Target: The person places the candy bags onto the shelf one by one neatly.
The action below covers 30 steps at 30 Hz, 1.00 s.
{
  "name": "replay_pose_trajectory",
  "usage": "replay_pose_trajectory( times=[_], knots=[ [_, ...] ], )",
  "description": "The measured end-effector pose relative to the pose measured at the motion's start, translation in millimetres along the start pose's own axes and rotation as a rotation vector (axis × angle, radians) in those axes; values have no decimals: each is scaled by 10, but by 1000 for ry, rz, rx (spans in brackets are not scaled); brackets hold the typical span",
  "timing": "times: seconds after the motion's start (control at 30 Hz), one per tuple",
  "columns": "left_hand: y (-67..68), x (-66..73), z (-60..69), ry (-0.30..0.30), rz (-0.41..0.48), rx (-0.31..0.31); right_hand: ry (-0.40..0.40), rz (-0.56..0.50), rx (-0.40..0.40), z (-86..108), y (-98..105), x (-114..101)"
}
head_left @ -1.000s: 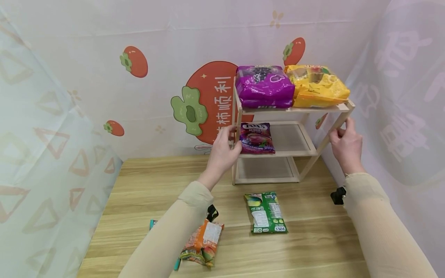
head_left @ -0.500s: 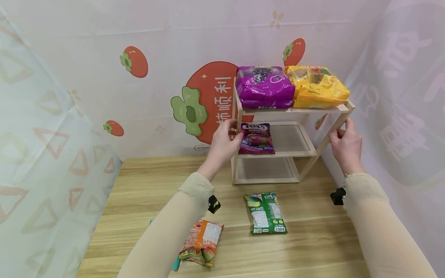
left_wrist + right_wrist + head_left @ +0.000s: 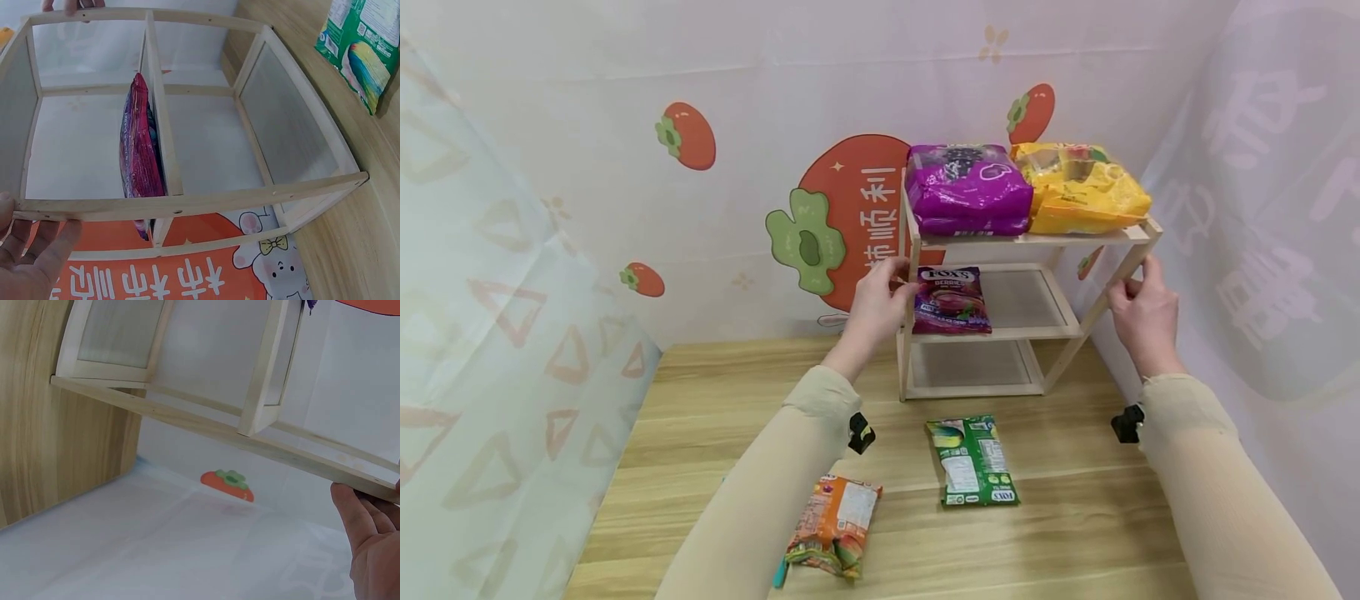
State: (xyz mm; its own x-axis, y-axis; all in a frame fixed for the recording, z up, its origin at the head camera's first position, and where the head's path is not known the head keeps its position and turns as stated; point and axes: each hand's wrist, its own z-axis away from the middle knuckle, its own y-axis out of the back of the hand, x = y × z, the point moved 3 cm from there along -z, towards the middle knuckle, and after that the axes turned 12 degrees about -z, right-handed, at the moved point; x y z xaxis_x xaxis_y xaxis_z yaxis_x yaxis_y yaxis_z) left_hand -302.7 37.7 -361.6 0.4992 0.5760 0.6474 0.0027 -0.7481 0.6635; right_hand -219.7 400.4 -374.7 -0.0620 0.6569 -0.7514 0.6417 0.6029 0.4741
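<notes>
A three-tier wooden shelf (image 3: 1022, 333) stands at the back right of the table. My left hand (image 3: 877, 304) holds its left front post below the top tier; in the left wrist view the fingers (image 3: 53, 247) lie against that post. On the other side, my right hand (image 3: 1148, 312) grips the right front post, seen also in the right wrist view with fingers (image 3: 353, 515) against the wood. A purple bag (image 3: 967, 190) and a yellow bag (image 3: 1086, 192) sit side by side on the top tier. At the left of the middle tier lies a dark berry candy bag (image 3: 953, 302).
A green candy bag (image 3: 973, 461) lies on the wooden table (image 3: 730, 400) in front of the shelf. Nearer, an orange candy bag (image 3: 842, 517) is partly behind the left sleeve, with a teal edge (image 3: 780, 573) beside it. Printed cloth walls (image 3: 760, 100) stand behind and at both sides.
My left hand has shifted slightly up along the post, its thumb now straighter across it. The right hand keeps its place, and the shelf and bags stay essentially where they were.
</notes>
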Motion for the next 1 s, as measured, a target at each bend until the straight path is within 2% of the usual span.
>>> replay_pose_trajectory(
  times=[0.2,0.33,0.57,0.7,0.83,1.0],
  knots=[
    [8,1,-25,-21,-83,-37,-14,1,-4,-1,-7,-10],
    [-1,-10,-31,-25,-99,-46,-39,-25,-38,5,-11,14],
    [-14,-20,-36,-26,-93,-55,-120,-107,-245,172,-69,238],
    [-22,-17,-35,-22,-86,-55,-152,-72,-352,328,-108,409],
    [-12,-7,-26,-19,-84,-52,-143,-14,-429,492,-150,524],
    [-9,-9,-22,-16,-85,-52,-72,65,-479,686,-239,661]
  ],
)
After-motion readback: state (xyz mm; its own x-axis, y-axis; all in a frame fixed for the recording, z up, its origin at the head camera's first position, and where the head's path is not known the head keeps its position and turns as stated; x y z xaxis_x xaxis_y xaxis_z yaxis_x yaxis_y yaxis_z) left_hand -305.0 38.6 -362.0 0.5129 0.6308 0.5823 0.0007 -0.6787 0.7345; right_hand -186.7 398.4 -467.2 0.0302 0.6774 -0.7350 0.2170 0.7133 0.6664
